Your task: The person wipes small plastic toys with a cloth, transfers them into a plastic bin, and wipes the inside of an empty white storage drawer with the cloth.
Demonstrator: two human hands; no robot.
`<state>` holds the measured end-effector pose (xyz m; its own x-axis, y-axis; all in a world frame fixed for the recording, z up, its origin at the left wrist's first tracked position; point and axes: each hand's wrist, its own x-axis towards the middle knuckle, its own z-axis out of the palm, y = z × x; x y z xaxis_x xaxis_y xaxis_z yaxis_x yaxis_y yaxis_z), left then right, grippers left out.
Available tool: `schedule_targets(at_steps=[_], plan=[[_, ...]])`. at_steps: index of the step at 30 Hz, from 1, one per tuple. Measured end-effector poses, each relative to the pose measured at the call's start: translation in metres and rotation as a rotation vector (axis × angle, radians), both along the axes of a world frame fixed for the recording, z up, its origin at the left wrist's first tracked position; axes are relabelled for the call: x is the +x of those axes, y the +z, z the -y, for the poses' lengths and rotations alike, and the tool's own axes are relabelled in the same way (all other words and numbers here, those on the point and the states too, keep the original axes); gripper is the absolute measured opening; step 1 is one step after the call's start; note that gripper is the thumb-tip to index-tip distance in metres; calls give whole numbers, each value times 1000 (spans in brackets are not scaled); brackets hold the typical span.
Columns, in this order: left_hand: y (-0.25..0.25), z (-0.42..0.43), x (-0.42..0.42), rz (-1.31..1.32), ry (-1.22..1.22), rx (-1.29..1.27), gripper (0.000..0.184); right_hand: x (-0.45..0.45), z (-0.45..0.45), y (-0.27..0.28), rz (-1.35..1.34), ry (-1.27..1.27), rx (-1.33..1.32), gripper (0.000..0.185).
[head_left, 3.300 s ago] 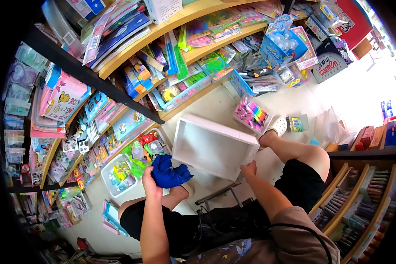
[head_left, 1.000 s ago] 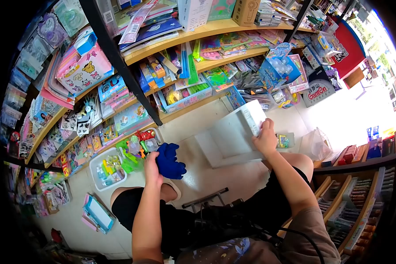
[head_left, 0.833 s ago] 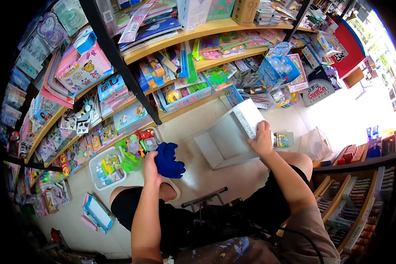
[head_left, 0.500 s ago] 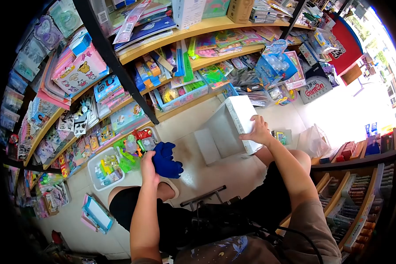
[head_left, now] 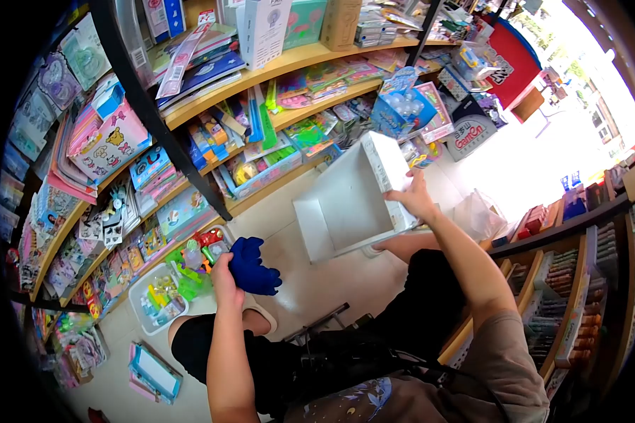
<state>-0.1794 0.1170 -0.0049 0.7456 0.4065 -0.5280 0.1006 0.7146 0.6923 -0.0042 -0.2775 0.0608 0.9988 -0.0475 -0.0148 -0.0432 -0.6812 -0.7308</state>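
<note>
My left hand (head_left: 226, 282) is closed on a bunched dark blue cloth (head_left: 254, 266) with a scalloped edge, held above the floor near my left knee. My right hand (head_left: 415, 199) grips the far right wall of a white open box (head_left: 331, 206), fingers over its rim and thumb on the near side. The box is tilted, with its hollow turned toward me; I see nothing inside it. Close to my left hand are a white plastic tub (head_left: 144, 328) of small yellow and blue items and a second tub whose green and red toys (head_left: 208, 240) show.
A curved shelf (head_left: 289, 116) packed with stationery and toys runs along the front and left. To the right stands a rack of pens (head_left: 564, 275). A clear plastic bag (head_left: 476, 217) sits beyond my right knee. A blue-and-white box (head_left: 155, 374) lies on the floor at lower left.
The view has turned slightly to the right. The white box has tipped so that more of its inside shows, still in my right hand. The blue cloth stays in my left hand.
</note>
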Motion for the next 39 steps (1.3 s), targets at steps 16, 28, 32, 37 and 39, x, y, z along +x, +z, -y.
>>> schedule_targets(at_steps=[16,28,32,37,39], plan=[[20,12,4,96,-163,-47,26,-85,131,157,510,-170,-942,85],[23,2,-18,67,-164,10,37,-204,156,42,241,-38,-993,83],[24,-1,-22,68,-140,2,36,-217,153,35,331,-34,-1005,81],[28,2,-16,94,-113,8,32,-234,151,22,370,34,-1029,87],[25,2,-14,96,-111,-7,32,-238,146,26,296,64,-1004,87]])
